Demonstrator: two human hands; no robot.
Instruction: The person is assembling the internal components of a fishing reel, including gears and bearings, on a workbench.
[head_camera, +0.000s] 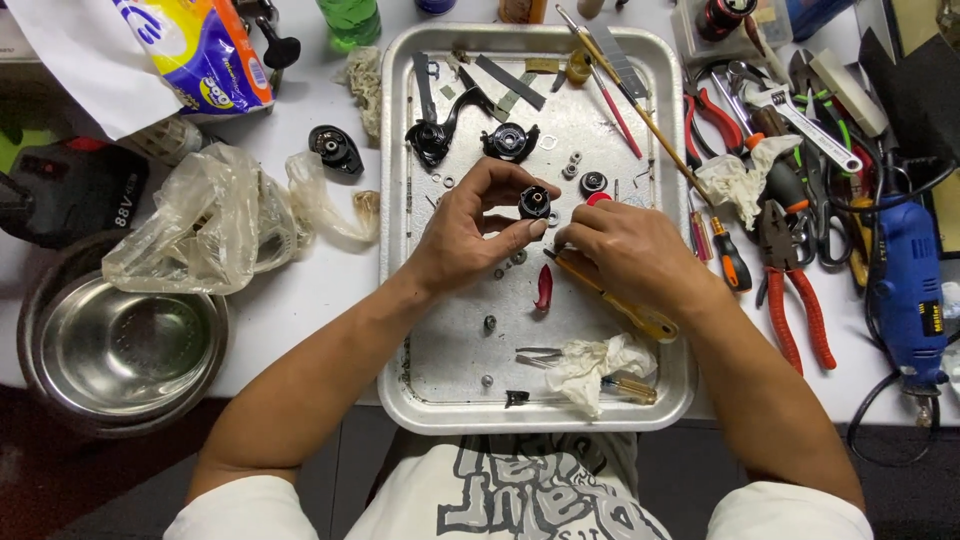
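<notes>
My left hand (470, 225) pinches a small black round part (534, 201) between thumb and fingers above a metal tray (440, 390). My right hand (625, 250) grips a yellow-handled screwdriver (625, 308), its tip pointing toward the black part. On the tray lie two black mechanism pieces (510, 141), a small black ring part (593, 182), a red round part (598, 199), a red curved piece (543, 288), washers and screws.
A crumpled white rag (592, 366) lies on tweezers at the tray's front. Pliers (795, 300), a wrench (800, 115) and a blue rotary tool (908, 290) crowd the right. On the left sit a steel bowl (125, 350), a plastic bag (195, 225) and a black part (335, 148).
</notes>
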